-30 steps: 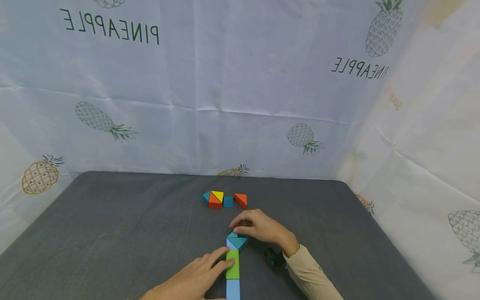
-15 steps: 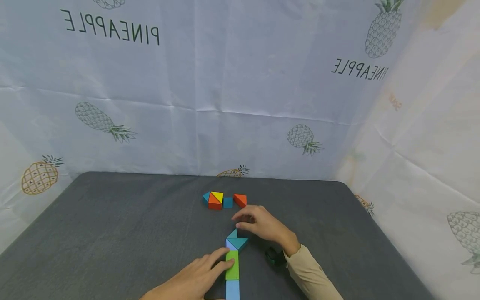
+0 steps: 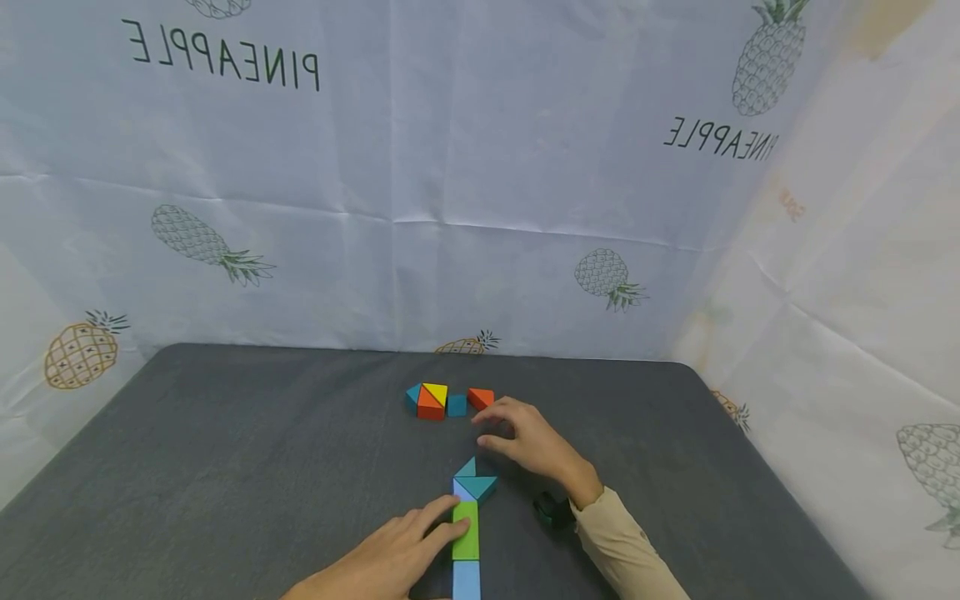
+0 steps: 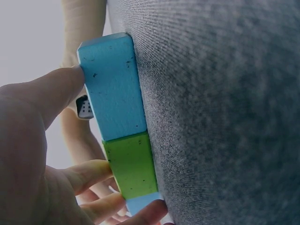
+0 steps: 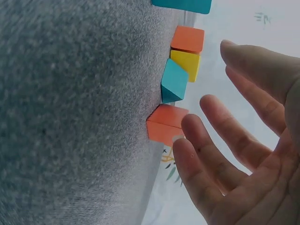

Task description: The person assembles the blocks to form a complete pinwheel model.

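A row of wooden blocks runs up the middle of the head view: a blue block [image 3: 466, 581], a green block [image 3: 465, 542], a pale lilac-blue piece and two teal triangular blocks, the larger [image 3: 477, 486] and the smaller [image 3: 467, 468]. My left hand [image 3: 397, 543] rests along the row's left side. In the left wrist view its thumb touches the blue block [image 4: 112, 89], and other fingers touch the green block [image 4: 131, 164] and the light-blue piece beyond. Beyond the row, my right hand [image 3: 528, 437] hovers with relaxed, spread fingers, holding nothing, just in front of an orange triangular block [image 3: 480, 397].
Left of that orange block are a blue block [image 3: 456, 406], a yellow triangular block [image 3: 438, 391], an orange block [image 3: 430, 406] and another blue piece [image 3: 412, 397]. A dark object [image 3: 553, 510] sits by the right wrist. Pineapple-print cloth [image 3: 480, 167] hangs behind the grey table [image 3: 262, 467].
My right hand has drawn away from the small teal triangular block and moved up and slightly right, toward the orange triangular block. The left hand has stayed in place on the row.
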A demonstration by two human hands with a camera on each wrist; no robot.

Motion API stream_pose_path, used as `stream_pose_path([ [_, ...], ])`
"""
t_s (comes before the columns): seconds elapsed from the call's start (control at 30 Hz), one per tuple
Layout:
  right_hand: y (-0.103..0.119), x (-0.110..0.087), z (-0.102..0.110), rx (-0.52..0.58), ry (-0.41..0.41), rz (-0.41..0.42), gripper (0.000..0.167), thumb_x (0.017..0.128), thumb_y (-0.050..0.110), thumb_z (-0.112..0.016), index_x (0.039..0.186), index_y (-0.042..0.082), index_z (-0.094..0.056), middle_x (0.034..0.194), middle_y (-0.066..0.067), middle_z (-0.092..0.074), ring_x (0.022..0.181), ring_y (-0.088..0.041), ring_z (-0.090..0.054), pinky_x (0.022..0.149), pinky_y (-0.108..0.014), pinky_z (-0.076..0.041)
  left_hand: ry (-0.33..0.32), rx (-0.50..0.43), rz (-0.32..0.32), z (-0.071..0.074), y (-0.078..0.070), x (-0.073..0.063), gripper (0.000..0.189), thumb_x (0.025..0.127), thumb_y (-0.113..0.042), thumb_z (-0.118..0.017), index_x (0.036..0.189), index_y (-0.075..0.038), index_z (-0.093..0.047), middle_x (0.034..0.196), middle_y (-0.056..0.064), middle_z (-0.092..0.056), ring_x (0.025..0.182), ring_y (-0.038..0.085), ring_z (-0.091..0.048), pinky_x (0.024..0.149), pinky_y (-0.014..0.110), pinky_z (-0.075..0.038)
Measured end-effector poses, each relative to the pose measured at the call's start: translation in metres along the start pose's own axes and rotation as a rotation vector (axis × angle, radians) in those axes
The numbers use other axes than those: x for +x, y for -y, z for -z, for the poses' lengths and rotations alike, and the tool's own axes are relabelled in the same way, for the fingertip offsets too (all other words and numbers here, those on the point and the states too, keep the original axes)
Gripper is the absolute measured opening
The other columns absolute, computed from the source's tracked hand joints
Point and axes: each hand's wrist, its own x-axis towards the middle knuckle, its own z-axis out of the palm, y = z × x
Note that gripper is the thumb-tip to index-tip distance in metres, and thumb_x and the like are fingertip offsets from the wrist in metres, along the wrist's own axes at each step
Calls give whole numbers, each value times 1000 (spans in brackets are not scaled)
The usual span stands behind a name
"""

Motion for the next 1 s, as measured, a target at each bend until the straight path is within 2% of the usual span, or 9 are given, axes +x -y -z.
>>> stream_pose_path([
  [0.17,-4,0,1,14,-31,-18,32,93,18,-71,123,8,-67,119,-11,-62,112,-30,-61,90,-51,-52,-3,4,5,0,-1,0,78,89,-65,-58,146,-12,-46,149,13,-40,103,15,-54,76,31,-51],
  [0.4,-11,4,0,-7,-61,-29,36,92,20,-72,125,9,-66,122,-10,-61,114,-31,-60,88,-49,-51,-11,9,2,0,-1,0,78,88,-65,-60,145,-12,-47,148,13,-41,100,12,-53,74,28,-50],
  [0.67,-17,16,-1,-28,-129,-95,40,90,19,-74,128,11,-64,132,-12,-57,122,-33,-57,99,-53,-48,5,-2,14,1,-1,1,79,88,-65,-61,145,-13,-46,150,12,-39,102,12,-53,75,28,-50],
  [1.0,-24,30,-6,-33,-116,-144,47,89,19,-75,133,12,-60,138,-13,-53,127,-33,-53,103,-54,-45,-10,5,-1,0,0,1,79,88,-65,-61,145,-13,-46,149,13,-40,101,11,-52,74,26,-49],
])
